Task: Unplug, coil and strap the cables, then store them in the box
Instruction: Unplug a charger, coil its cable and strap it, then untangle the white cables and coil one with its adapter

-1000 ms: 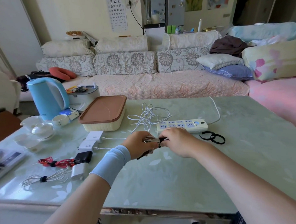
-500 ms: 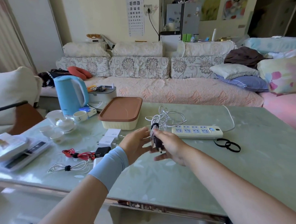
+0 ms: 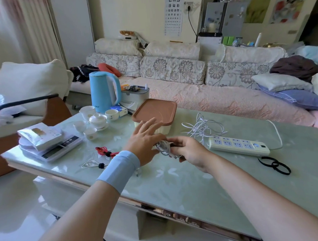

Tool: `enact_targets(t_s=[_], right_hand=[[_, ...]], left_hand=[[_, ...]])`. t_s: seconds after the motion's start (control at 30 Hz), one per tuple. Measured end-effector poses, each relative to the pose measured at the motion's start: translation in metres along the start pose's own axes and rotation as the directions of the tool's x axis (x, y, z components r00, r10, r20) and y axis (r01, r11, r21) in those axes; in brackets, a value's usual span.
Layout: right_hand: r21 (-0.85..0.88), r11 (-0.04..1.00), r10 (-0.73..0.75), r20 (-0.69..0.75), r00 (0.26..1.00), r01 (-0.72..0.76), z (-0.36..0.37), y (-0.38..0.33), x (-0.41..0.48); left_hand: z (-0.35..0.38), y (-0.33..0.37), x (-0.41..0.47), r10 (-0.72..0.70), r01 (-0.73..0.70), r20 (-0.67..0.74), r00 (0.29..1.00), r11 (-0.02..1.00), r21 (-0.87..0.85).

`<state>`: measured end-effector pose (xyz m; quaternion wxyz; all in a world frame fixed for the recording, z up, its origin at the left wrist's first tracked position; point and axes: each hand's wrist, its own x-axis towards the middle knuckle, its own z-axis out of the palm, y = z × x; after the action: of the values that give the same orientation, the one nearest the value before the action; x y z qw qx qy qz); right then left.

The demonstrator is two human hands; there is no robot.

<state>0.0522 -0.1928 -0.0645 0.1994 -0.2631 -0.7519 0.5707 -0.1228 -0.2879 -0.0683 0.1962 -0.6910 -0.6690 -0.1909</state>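
Just left of the frame's centre, the coiled cable bundle (image 3: pixel 163 147) is now being held by the right hand (image 3: pixel 189 151) alone, its fingers curled around the loops. Half a second ago it was being gripped between both hands. The left hand (image 3: pixel 144 139) has been taken off it and is being stretched, open with fingers spread, toward the near edge of the brown lid (image 3: pixel 155 109) of the box (image 3: pixel 165 129) just above. Whether the lid is being touched yet cannot be told. This suggests that strapping of this bundle is being treated as finished and that the box is about to be opened for storing. Right of centre, a loose white cable (image 3: pixel 203 127) is still lying uncoiled beside the power strip (image 3: pixel 238 145), with spare black straps (image 3: pixel 275 166) lower right. Two strapped cables, red (image 3: pixel 105 152) and white (image 3: pixel 94 164), are waiting at lower left.
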Motion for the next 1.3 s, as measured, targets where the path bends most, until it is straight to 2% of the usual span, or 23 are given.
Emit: enact_targets(t_s=[0.13,0.27,0.33,0.4,0.47,0.53,0.63,0.8,0.87,0.93,1.03,1.13,1.2,1.3], right_hand=[[-0.011,1.0,-0.011,-0.031,0.999,0.011,0.022,-0.003,0.026],[-0.101,0.995,0.013,-0.123,0.992,-0.025,0.053,-0.004,0.071],[-0.187,0.981,0.026,-0.157,0.987,-0.055,0.065,0.001,0.093],[-0.372,0.926,0.001,-0.158,0.987,-0.061,0.072,0.009,0.111],[-0.581,0.813,-0.035,-0.117,0.992,-0.04,0.077,0.015,0.123],[-0.713,0.701,-0.048,-0.075,0.996,-0.02,0.085,0.02,0.135],[-0.768,0.64,-0.019,-0.056,0.998,-0.031,0.091,0.024,0.148],[-0.857,0.509,-0.053,0.067,0.996,0.084,0.079,0.026,0.151],[-0.857,0.513,-0.018,0.055,0.998,0.056,0.064,0.03,0.143],[-0.837,0.546,0.009,0.041,0.999,0.029,0.047,0.035,0.129],[-0.812,0.583,0.024,0.05,0.998,0.026,0.023,0.039,0.1],[-0.792,0.61,0.041,0.079,0.996,0.037,0.01,0.04,0.073],[-0.787,0.615,0.039,0.097,0.995,0.052,0.005,0.04,0.06],[-0.788,0.613,0.038,0.111,0.993,0.065,-0.002,0.038,0.043]], left_hand=[[-0.01,-0.037,-0.006,-0.126,0.134,0.076,0.989,0.984,-0.121],[-0.013,-0.093,-0.028,-0.39,0.395,0.068,0.918,0.915,-0.079],[-0.01,-0.116,-0.041,-0.482,0.486,0.069,0.873,0.871,-0.064],[-0.003,-0.129,-0.048,-0.526,0.531,0.096,0.845,0.846,-0.045],[0.007,-0.136,-0.052,-0.54,0.547,0.142,0.83,0.837,-0.009],[0.015,-0.139,-0.054,-0.533,0.534,0.198,0.822,0.844,0.054],[0.021,-0.144,-0.051,-0.522,0.511,0.204,0.828,0.853,0.108],[0.031,-0.133,-0.034,-0.509,0.474,0.167,0.845,0.855,0.209],[0.034,-0.128,-0.029,-0.542,0.481,0.164,0.824,0.822,0.305],[0.038,-0.125,-0.025,-0.603,0.509,0.223,0.766,0.78,0.364],[0.048,-0.121,-0.022,-0.635,0.543,0.349,0.689,0.771,0.332],[0.051,-0.116,-0.02,-0.641,0.568,0.415,0.645,0.766,0.3],[0.047,-0.108,-0.015,-0.641,0.57,0.397,0.657,0.767,0.295],[0.039,-0.081,0.001,-0.579,0.556,0.308,0.755,0.814,0.167]])
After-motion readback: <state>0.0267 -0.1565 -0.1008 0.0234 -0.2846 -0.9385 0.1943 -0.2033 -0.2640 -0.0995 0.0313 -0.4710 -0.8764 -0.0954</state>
